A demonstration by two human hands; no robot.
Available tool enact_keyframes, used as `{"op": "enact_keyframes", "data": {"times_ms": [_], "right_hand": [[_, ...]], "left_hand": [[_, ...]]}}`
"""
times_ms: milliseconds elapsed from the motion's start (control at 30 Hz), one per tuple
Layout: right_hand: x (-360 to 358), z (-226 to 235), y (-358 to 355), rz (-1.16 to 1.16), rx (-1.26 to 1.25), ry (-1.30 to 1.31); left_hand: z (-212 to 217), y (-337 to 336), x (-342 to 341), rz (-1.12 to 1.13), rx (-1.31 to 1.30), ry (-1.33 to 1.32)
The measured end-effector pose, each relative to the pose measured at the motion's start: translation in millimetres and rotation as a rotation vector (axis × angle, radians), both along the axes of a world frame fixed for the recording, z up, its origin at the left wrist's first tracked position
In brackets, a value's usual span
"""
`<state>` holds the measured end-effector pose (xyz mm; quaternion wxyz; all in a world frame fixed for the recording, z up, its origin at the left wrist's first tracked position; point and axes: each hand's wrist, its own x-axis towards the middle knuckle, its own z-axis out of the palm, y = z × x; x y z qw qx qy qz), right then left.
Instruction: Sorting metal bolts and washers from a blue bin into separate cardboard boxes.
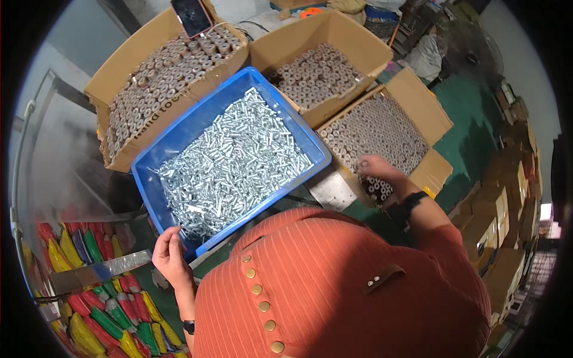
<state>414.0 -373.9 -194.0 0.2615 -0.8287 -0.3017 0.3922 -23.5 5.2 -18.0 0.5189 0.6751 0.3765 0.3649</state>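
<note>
The shiny metal pins (239,155) look hard, light and slippery, best pinched mid-length; the left hand (169,255) presses its fingertips together; whether the right hand (381,167) pinches anything, one cannot tell.

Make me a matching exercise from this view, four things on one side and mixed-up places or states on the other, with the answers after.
Things:
1. Blue plastic bin
2. Phone
3. Left hand
4. Right hand

Places or states:
A. Over the rightmost cylinder-filled carton
B. Holding a heap of loose silvery metal pieces
C. By the bin's near corner
D. At the far edge of the leftmost cylinder-filled carton

Pairs: 1-B, 2-D, 3-C, 4-A
</note>
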Motion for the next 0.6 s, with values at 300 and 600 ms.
{"op": "enact_keyframes", "data": {"times_ms": [300, 600], "right_hand": [[123.6, 162.9, 126.1, -0.208, 0.414, 0.514], [185.8, 27.5, 251.7, 0.631, -0.261, -0.478]], "left_hand": [[4.3, -1.2, -1.1, 0.055, 0.004, 0.037], [7.9, -5.7, 7.5, 0.146, 0.050, 0.132]]}}
